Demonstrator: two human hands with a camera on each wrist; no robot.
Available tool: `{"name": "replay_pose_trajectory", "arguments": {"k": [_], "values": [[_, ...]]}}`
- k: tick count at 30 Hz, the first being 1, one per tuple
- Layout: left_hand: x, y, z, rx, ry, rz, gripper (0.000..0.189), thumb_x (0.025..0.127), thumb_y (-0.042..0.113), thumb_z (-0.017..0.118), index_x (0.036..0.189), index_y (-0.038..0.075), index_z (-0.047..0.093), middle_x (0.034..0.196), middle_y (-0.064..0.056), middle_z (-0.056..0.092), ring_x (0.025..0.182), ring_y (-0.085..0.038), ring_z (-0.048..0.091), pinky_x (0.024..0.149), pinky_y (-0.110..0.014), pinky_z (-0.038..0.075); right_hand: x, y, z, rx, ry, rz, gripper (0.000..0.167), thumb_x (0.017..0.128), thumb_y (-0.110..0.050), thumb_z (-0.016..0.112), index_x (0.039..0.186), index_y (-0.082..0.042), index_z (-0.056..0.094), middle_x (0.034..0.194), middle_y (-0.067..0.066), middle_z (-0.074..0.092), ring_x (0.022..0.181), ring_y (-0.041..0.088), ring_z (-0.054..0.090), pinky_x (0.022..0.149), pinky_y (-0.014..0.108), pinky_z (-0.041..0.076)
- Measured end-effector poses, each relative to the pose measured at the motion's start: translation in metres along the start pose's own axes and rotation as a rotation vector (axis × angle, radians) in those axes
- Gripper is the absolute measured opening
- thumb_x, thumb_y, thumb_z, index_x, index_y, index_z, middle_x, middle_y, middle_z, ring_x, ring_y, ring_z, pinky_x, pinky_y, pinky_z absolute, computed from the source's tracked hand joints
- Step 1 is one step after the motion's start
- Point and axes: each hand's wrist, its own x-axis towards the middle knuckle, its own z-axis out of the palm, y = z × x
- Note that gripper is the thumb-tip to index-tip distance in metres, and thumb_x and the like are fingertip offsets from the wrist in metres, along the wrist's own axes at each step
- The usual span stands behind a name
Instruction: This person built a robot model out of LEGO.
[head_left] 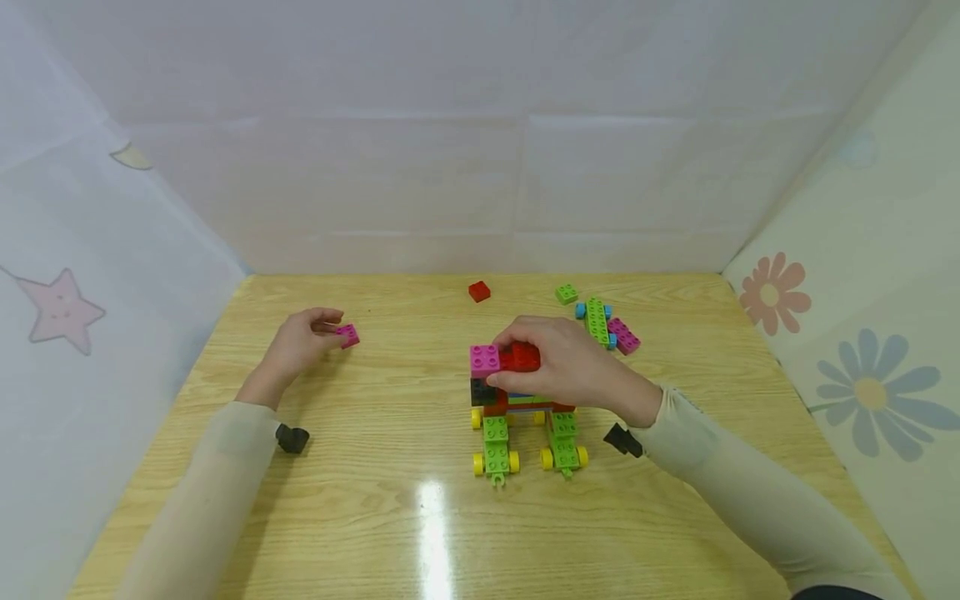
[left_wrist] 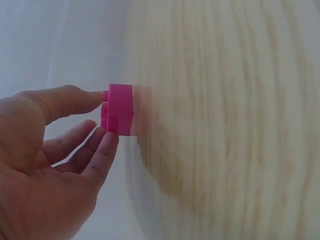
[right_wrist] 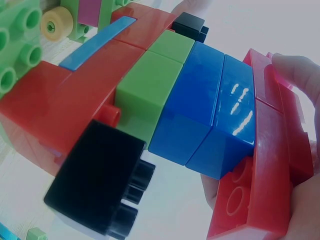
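My left hand (head_left: pixel 300 343) is at the left of the table, its thumb and fingertips pinching a small pink brick (left_wrist: pixel 120 110) close to the tabletop. At the middle, my right hand (head_left: pixel 558 358) grips the red bricks (head_left: pixel 522 358) at the top of a brick-built vehicle. Beside those red bricks is a pink brick (head_left: pixel 483 358), above a black brick (head_left: pixel 482 391). In the right wrist view, blue bricks (right_wrist: pixel 195 85) and green bricks (right_wrist: pixel 150 90) are stacked between the red top and the red base (right_wrist: pixel 80 90). Green wheeled pieces (head_left: pixel 496 442) with yellow wheels lie under the build.
Toward the back lie a loose red brick (head_left: pixel 479 291) and a green brick (head_left: pixel 566 293). Behind the right hand are a green wheeled base (head_left: pixel 596 321) with blue wheels and a pink brick (head_left: pixel 626 336). Pale sheets (head_left: pixel 480 167) enclose the table's back and sides.
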Motion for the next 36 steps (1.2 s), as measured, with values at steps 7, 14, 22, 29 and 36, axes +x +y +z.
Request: {"name": "replay_pose_trajectory", "arguments": {"k": [7,14,22,29,36], "values": [[-0.0003,-0.0007,0.0023,0.037,-0.01,-0.036,0.06,0.108,0.02,0.075,0.158,-0.007,0.054,0.153,-0.033,0.063,0.142,-0.048,0.062,0.118,-0.059,0.053,0.0001,-0.0001,0.0004,0.005,-0.001,-0.003,0.045,0.098,-0.048,0.086,0.128,-0.015,0.079,0.115,-0.003,0.08,0.086,0.013,0.061,0.072,0.029,0.051],[-0.0017,-0.0015,0.0028,0.089,-0.003,-0.042,0.057,0.107,0.02,0.075,0.154,-0.007,0.059,0.143,-0.033,0.068,0.13,-0.044,0.068,0.107,-0.051,0.057,0.0008,0.0006,0.0,0.003,-0.005,-0.003,0.043,0.099,-0.048,0.085,0.126,-0.015,0.079,0.113,-0.004,0.079,0.084,0.013,0.059,0.071,0.029,0.049],[-0.0033,-0.001,0.0024,0.109,0.002,-0.035,0.053,0.107,0.021,0.076,0.149,-0.007,0.063,0.137,-0.031,0.071,0.122,-0.04,0.07,0.092,-0.033,0.056,0.0002,-0.0001,-0.0001,0.005,-0.009,0.005,0.044,0.099,-0.048,0.085,0.127,-0.014,0.079,0.113,-0.003,0.079,0.084,0.013,0.058,0.071,0.029,0.048],[-0.0041,-0.0007,0.0015,0.098,0.002,-0.036,0.055,0.107,0.022,0.077,0.151,-0.007,0.062,0.139,-0.031,0.072,0.122,-0.04,0.071,0.086,-0.024,0.055,-0.0001,-0.0009,-0.0009,0.007,-0.011,0.012,0.044,0.099,-0.048,0.085,0.127,-0.014,0.079,0.116,-0.002,0.08,0.087,0.014,0.06,0.073,0.029,0.05],[-0.0047,0.0004,0.0017,0.1,0.001,-0.033,0.056,0.107,0.023,0.077,0.151,-0.007,0.062,0.139,-0.031,0.072,0.123,-0.04,0.072,0.087,-0.025,0.056,0.0,-0.0008,-0.0009,0.009,-0.013,0.012,0.044,0.099,-0.048,0.085,0.127,-0.014,0.079,0.115,-0.002,0.08,0.086,0.014,0.06,0.072,0.029,0.049]]}}
